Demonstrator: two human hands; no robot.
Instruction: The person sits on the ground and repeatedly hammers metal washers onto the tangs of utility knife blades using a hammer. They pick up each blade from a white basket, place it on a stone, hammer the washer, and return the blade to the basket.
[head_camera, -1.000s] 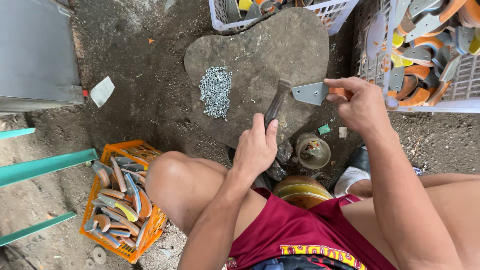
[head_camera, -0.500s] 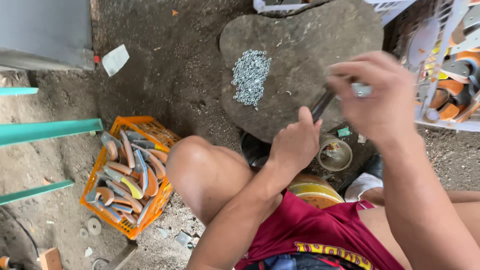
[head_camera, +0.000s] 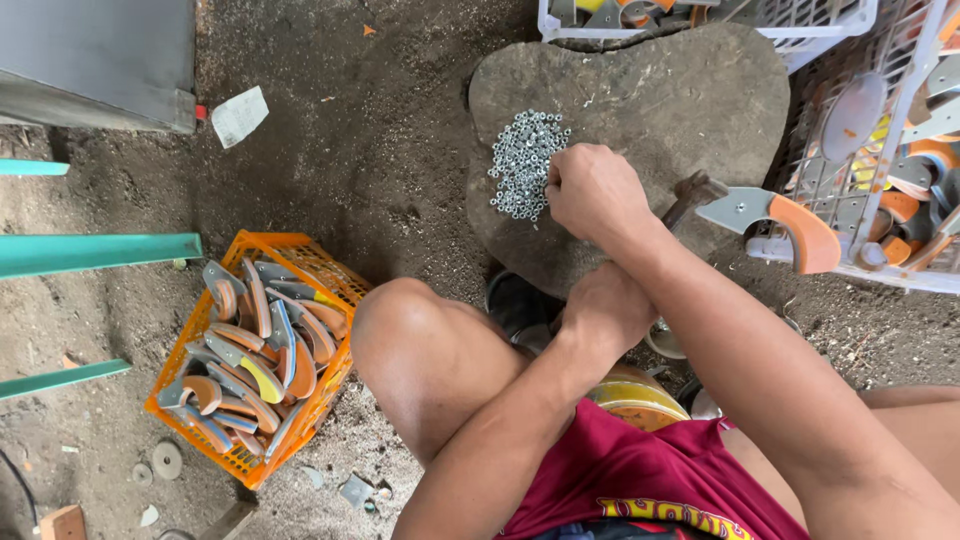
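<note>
The pile of small silvery metal nuts (head_camera: 525, 162) is seen on the rough flat stone (head_camera: 680, 100). At its 3 o'clock edge the right hand (head_camera: 592, 190) is curled, grip closed on nuts. The left hand (head_camera: 605, 308) is fisted at 6 o'clock; what its grip clamps cannot be told. An orange-handled sickle piece (head_camera: 775, 220) lies at 3 o'clock.

The person wears a sleeveless maroon top (head_camera: 640, 470), loose at the armholes, with a band of yellow block lettering across the chest and a thin strip of blue and red just below that lettering. Both arms are bare from shoulder to wrist, with no watch, band or glove. The left hand (head_camera: 608, 308) and the right hand (head_camera: 592, 190) are bare too, no rings showing. Left of the maroon top a bare knee (head_camera: 400, 320) juts out, uncovered by any cloth.
</note>
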